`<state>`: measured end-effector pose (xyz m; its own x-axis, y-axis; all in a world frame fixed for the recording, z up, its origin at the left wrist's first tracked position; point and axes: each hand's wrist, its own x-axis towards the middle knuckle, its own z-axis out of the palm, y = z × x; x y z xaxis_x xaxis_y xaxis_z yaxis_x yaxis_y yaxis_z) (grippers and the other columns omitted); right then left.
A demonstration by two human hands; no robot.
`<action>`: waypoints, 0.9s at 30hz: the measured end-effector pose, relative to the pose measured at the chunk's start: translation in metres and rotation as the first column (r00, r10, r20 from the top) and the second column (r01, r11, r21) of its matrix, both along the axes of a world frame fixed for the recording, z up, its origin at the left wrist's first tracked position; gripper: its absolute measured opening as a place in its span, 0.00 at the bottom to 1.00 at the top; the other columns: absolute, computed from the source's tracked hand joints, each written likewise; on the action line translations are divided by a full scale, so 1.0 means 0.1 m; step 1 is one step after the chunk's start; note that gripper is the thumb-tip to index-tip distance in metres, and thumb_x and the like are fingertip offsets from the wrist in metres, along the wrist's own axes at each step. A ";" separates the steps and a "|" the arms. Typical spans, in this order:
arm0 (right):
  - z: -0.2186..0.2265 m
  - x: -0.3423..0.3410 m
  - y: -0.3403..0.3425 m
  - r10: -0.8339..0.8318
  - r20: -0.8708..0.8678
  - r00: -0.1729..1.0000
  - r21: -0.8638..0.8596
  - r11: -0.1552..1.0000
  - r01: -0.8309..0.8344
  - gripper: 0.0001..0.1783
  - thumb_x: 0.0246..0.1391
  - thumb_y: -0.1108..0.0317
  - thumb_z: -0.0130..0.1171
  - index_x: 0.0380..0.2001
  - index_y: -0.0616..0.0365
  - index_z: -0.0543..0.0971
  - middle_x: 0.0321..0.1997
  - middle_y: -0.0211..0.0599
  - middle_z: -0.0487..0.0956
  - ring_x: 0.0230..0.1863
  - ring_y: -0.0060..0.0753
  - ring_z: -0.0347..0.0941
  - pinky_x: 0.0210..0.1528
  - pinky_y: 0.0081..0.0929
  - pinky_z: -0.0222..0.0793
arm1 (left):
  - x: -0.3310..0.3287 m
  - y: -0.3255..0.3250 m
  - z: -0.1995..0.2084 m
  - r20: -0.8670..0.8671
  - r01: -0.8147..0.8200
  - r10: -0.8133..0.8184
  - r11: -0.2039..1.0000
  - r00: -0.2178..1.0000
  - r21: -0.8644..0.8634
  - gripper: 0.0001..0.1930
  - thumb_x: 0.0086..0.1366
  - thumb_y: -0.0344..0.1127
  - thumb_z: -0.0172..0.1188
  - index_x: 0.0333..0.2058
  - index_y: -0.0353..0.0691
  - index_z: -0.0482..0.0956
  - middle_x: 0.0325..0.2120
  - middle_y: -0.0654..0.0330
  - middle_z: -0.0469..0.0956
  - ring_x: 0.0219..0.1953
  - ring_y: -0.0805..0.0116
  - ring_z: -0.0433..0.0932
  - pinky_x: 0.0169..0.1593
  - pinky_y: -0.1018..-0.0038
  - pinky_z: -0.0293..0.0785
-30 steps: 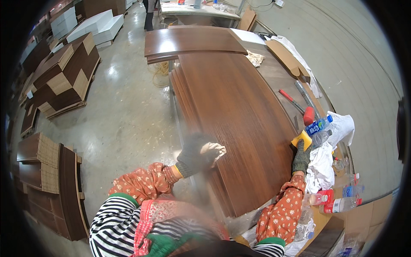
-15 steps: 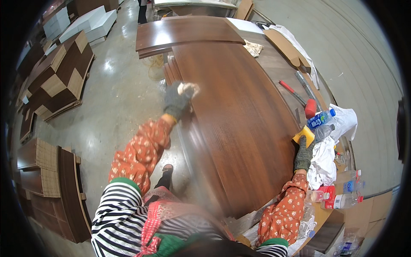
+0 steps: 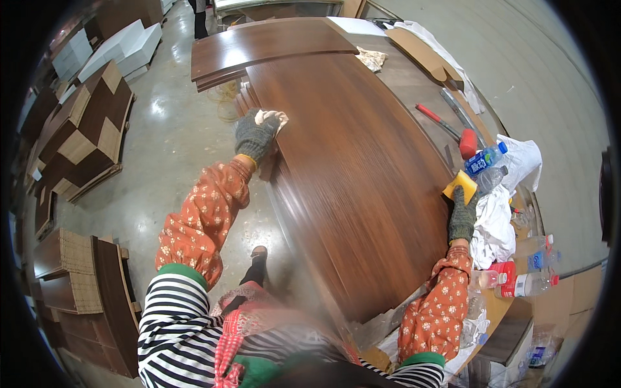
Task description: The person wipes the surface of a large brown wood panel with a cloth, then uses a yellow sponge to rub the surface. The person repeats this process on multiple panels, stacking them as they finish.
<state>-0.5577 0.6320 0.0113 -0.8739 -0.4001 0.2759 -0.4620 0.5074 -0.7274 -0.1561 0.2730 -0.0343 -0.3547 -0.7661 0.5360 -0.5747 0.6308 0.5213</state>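
A long dark-brown wood panel [image 3: 356, 174] lies in front of me on top of a stack of similar panels. My left hand [image 3: 255, 137], in a grey knit glove, is closed on a pale crumpled cloth [image 3: 274, 119] and presses it at the panel's left edge. At the panel's right edge my right hand [image 3: 462, 213], gloved too, grips a yellow sponge [image 3: 460, 186] with the fingers over it. Both forearms wear orange flowered sleeves.
Right of the panel lie a red mallet [image 3: 468, 143], a blue-labelled bottle [image 3: 485, 159], white cloths [image 3: 493, 226] and several more bottles. Another brown panel [image 3: 272, 45] crosses the far end, near a patterned rag [image 3: 371, 59]. Stacked panels [image 3: 84, 129] stand on the floor at left.
My left hand with the cloth has moved slightly up and left along the panel's left edge. The right hand stays by the right edge with the sponge.
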 end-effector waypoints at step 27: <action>-0.09 0.99 0.58 -0.079 0.098 0.992 -0.241 0.965 0.100 0.41 0.67 0.46 0.57 0.69 0.66 0.61 0.63 0.48 0.73 0.59 0.40 0.71 0.61 0.35 0.68 | 0.51 2.43 -0.04 -0.887 0.895 -0.129 0.124 0.443 0.428 0.26 0.69 0.31 0.60 0.14 0.52 0.57 0.12 0.75 0.53 0.16 0.80 0.51 0.21 0.74 0.47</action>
